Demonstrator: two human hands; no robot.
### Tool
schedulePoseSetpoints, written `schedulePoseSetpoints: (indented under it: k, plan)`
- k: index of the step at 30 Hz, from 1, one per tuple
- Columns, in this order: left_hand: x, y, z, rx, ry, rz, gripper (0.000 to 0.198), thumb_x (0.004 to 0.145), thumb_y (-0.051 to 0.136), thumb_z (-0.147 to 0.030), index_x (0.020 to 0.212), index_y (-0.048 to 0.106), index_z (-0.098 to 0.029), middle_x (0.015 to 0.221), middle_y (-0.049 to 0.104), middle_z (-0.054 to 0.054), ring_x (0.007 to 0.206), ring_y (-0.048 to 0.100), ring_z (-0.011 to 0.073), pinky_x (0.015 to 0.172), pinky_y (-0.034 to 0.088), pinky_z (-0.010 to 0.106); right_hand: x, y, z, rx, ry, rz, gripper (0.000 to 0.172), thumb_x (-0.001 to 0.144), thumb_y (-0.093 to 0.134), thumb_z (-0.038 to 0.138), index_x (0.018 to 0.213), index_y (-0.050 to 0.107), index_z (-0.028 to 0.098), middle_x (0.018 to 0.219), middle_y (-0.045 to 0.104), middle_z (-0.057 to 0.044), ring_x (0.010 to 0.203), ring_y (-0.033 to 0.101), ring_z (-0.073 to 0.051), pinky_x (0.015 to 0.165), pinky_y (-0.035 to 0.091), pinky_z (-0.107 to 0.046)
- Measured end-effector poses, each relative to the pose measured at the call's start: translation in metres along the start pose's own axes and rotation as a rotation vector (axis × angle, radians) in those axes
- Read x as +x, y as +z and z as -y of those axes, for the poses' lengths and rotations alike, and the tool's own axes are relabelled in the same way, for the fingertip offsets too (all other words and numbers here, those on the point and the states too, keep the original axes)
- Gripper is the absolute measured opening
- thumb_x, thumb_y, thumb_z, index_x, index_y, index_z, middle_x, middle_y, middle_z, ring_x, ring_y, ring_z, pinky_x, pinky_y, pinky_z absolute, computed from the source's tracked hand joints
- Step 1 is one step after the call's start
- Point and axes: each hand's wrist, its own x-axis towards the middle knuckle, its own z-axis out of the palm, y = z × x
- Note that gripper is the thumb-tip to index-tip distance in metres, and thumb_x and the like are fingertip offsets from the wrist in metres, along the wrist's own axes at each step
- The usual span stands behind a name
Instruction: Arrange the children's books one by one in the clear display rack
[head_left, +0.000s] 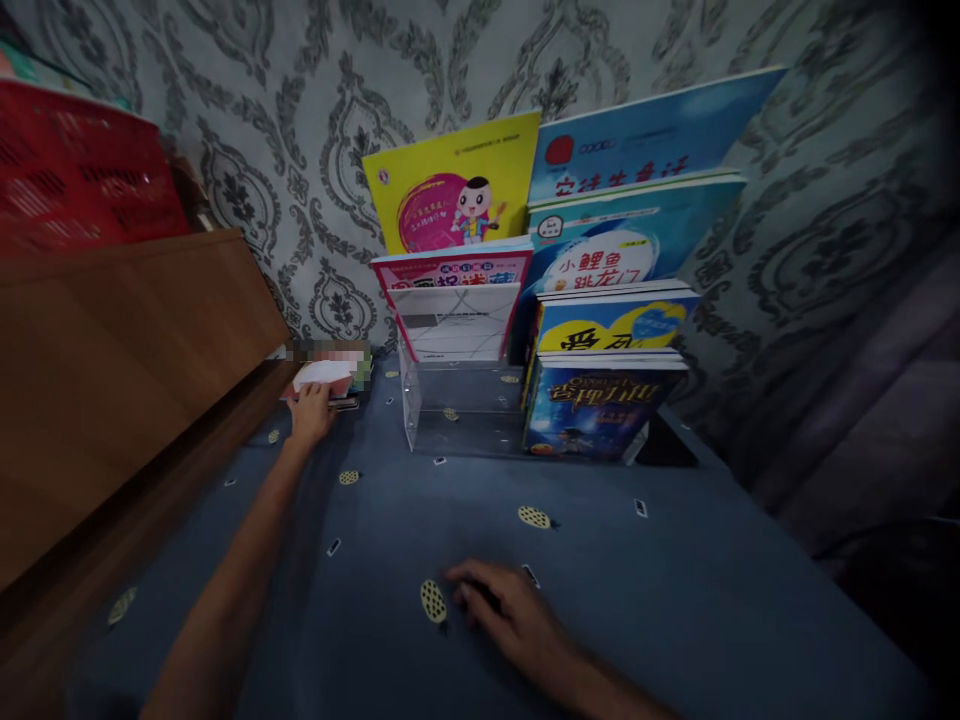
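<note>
My left hand (311,410) reaches to the far left of the cloth and touches the near edge of a small stack of books (330,375); whether its fingers grip one is too small to tell. Near the front, my right hand (502,605) hovers over or rests on the blue cloth, fingers apart and holding nothing. Ahead stands a clear rack (465,410) with upright books: a yellow one (450,180), a pink one (390,280) and a white-fronted one (457,320) on the left, and several blue ones, including a dark blue book (592,410), on the right.
A patterned blue cloth (390,560) covers the surface. On the left, a wooden cabinet (127,370) carries a red basket (90,170). Patterned wallpaper (337,130) rises behind the books. A dark curtain (847,370) hangs at the right.
</note>
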Motion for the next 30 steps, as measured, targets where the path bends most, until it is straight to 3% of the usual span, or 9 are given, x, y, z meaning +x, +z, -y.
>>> schedulePoseSetpoints:
  k: [7,12,20,24,27,30]
  plan:
    - [0.016,0.001,-0.010,0.031,-0.007,0.001,0.057,0.090,0.048,-0.018,0.147,0.041,-0.023,0.148,0.050,0.019,0.143,0.036,0.0350,0.110,0.032,0.067,0.001,0.000,-0.002,0.028,-0.013,-0.011,0.039,0.097,0.043,0.044,0.110,0.073,0.022,0.088,0.073,-0.007,0.075,0.068,-0.022,0.076,0.055,-0.034]
    - [0.015,0.001,-0.014,0.028,-0.024,0.024,0.053,0.095,0.030,-0.010,0.143,0.047,-0.024,0.142,0.057,0.018,0.135,0.048,0.0320,0.108,0.035,0.067,-0.001,-0.001,-0.003,0.024,0.004,0.008,0.040,0.098,0.043,0.043,0.111,0.072,0.019,0.094,0.075,-0.009,0.081,0.069,-0.022,0.085,0.054,-0.037]
    - [-0.007,-0.009,-0.014,0.067,0.045,0.048,0.046,0.096,0.032,-0.014,0.134,0.056,-0.022,0.128,0.065,0.018,0.121,0.058,0.0347,0.106,0.033,0.070,0.001,-0.001,-0.002,0.011,-0.017,0.022,0.043,0.098,0.039,0.042,0.112,0.072,0.019,0.090,0.073,-0.008,0.077,0.068,-0.022,0.080,0.055,-0.036]
    - [-0.013,-0.013,-0.010,0.081,0.086,0.061,0.045,0.093,0.045,-0.022,0.137,0.054,-0.022,0.136,0.060,0.019,0.129,0.053,0.0359,0.110,0.032,0.066,0.001,0.001,-0.005,0.014,-0.001,-0.005,0.044,0.097,0.041,0.045,0.113,0.072,0.019,0.090,0.073,-0.009,0.075,0.067,-0.022,0.078,0.055,-0.038]
    - [-0.012,-0.014,-0.006,0.085,0.071,0.072,0.066,0.086,0.049,-0.015,0.151,0.039,-0.022,0.155,0.044,0.020,0.143,0.040,0.0365,0.111,0.030,0.069,0.000,0.001,-0.004,0.037,0.006,-0.006,0.041,0.097,0.043,0.043,0.113,0.072,0.020,0.091,0.073,-0.009,0.075,0.068,-0.022,0.076,0.056,-0.036]
    - [-0.010,-0.012,-0.003,0.088,0.038,0.099,0.071,0.085,0.041,-0.006,0.154,0.035,-0.024,0.158,0.041,0.018,0.144,0.038,0.0361,0.110,0.029,0.072,0.000,0.000,0.001,0.036,-0.009,0.009,0.039,0.096,0.042,0.039,0.111,0.072,0.019,0.091,0.073,-0.009,0.075,0.068,-0.021,0.076,0.055,-0.035]
